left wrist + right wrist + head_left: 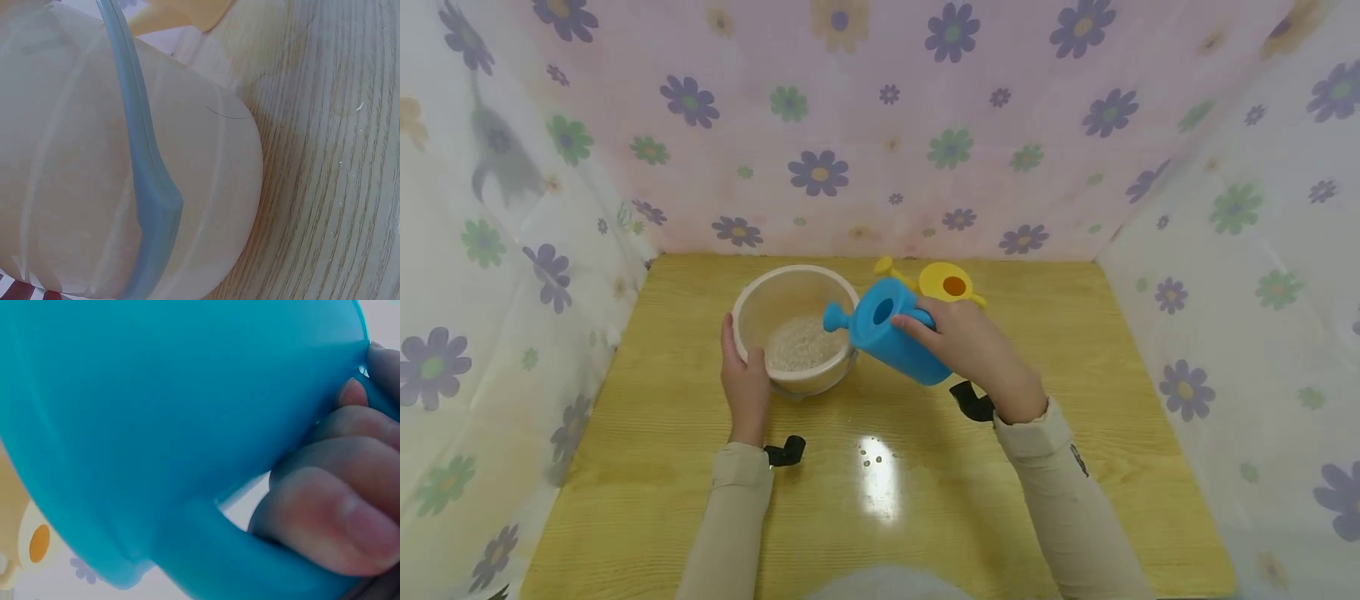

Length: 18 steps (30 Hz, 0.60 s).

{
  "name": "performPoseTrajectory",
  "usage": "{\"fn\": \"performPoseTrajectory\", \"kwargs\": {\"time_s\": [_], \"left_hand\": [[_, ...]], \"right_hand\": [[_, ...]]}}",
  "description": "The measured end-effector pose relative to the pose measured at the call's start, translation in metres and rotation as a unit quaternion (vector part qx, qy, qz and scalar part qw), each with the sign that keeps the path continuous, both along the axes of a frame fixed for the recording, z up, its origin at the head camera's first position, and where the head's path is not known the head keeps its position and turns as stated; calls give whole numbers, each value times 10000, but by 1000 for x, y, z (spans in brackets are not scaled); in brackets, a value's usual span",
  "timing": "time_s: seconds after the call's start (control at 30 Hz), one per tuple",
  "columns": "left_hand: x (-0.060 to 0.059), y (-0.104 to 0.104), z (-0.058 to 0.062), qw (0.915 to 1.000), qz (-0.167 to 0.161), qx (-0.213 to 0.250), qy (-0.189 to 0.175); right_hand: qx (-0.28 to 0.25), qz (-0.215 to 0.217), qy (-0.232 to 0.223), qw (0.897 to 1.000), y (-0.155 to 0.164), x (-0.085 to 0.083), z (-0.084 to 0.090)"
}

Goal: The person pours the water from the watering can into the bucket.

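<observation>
Wooden bench (pixel 880 500) carrying a translucent bowl (pixel 795 329) of white grains (pixel 801 343). The left hand (pixel 745 379) cups the bowl's near wall. The right hand (pixel 973 350) tilts a blue watering can (pixel 891 329), spout over the bowl. The right wrist view alone shows fingers (pixel 325 512) curled round the handle; the head view shows a yellow can (pixel 947 283) behind.

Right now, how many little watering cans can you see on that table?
2. The blue watering can is tilted over the bowl in the right hand; the yellow watering can stands behind it. None seems hidden.
</observation>
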<state>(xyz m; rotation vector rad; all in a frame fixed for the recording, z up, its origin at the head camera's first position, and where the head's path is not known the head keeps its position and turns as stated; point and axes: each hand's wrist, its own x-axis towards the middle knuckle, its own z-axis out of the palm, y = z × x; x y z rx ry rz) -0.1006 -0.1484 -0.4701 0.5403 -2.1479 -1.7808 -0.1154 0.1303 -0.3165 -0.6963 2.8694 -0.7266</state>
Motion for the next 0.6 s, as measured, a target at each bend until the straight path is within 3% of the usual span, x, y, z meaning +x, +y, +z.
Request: {"fn": "performPoseTrajectory", "kwargs": {"time_s": [0.3, 0.6], "left_hand": [[0, 1, 2, 10000, 27, 20, 32], [3, 0, -3, 10000, 40, 4, -5]], "right_hand": [[-134, 77, 160, 9998, -1, -1, 0], [165, 112, 68, 9998, -3, -1, 5]]}}
